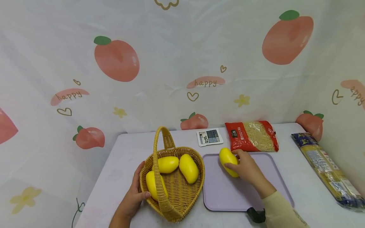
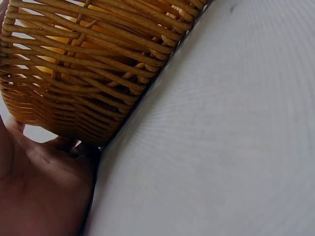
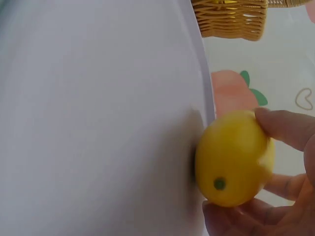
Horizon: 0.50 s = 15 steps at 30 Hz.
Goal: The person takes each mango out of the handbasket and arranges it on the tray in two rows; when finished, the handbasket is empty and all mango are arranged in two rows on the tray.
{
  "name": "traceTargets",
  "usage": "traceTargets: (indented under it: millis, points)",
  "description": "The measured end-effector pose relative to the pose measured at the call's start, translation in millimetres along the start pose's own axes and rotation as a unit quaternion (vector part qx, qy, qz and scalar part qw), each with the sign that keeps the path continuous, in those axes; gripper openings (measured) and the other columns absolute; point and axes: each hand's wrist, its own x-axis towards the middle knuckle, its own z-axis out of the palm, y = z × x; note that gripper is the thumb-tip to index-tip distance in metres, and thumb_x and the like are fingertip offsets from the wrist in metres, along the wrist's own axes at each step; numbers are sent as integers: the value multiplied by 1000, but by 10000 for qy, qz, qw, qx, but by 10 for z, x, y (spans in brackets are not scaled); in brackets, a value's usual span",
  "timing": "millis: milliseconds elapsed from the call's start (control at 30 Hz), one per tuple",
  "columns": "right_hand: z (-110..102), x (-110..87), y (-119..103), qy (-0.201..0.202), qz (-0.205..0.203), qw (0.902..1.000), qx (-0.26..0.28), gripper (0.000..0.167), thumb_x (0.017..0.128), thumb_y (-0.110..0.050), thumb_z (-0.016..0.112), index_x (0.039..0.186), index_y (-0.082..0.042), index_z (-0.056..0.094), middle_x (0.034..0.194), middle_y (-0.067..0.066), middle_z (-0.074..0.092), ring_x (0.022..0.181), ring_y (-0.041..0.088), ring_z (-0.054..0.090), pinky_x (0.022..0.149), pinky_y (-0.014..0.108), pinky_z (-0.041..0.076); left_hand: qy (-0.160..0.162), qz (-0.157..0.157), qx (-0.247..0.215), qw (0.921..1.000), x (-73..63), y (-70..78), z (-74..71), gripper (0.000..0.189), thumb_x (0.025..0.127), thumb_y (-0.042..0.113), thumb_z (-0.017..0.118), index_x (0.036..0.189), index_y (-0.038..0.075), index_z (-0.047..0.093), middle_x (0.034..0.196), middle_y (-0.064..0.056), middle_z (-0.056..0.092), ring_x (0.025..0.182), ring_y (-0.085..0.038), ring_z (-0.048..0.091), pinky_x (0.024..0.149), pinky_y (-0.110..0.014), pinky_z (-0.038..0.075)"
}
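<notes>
A heart-shaped wicker basket (image 1: 178,193) with a tall handle stands left of centre, holding three yellow mangoes, one of them a mango (image 1: 188,168) at its right side. My left hand (image 1: 132,194) grips the basket's left side, thumb at the rim; in the left wrist view the palm (image 2: 44,182) is against the woven wall. Over the far left part of a lilac tray (image 1: 219,199), my right hand (image 1: 248,167) holds another mango (image 1: 227,158) between thumb and fingers. The right wrist view shows this mango's green stem spot; whether it touches the tray, I cannot tell.
Behind the tray lies a red bag of pasta (image 1: 258,136), beside a small white packet (image 1: 210,137). A long noodle pack (image 1: 328,171) lies along the right side. A fruit-printed curtain (image 1: 159,104) hangs behind the white table (image 1: 114,167).
</notes>
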Motion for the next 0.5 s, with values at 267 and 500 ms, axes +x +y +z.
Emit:
traceTargets:
  millis: [267, 500]
  points:
    - [49, 18, -27, 64, 102, 9994, -325, 68, 97, -31, 85, 141, 11, 55, 126, 26, 63, 102, 37, 57, 82, 49, 52, 8, -18, 11, 10000, -2, -1, -3, 119, 92, 22, 89, 176, 32, 6, 180, -4, -1, 162, -27, 6, 116, -18, 27]
    - [36, -16, -47, 16, 178, 9992, -361, 69, 96, -31, 84, 142, 11, 55, 125, 26, 63, 103, 37, 57, 83, 51, 53, 7, -20, 15, 10000, 3, 3, 3, 117, 92, 22, 89, 176, 34, 8, 180, -5, -2, 162, -32, 1, 116, -18, 27]
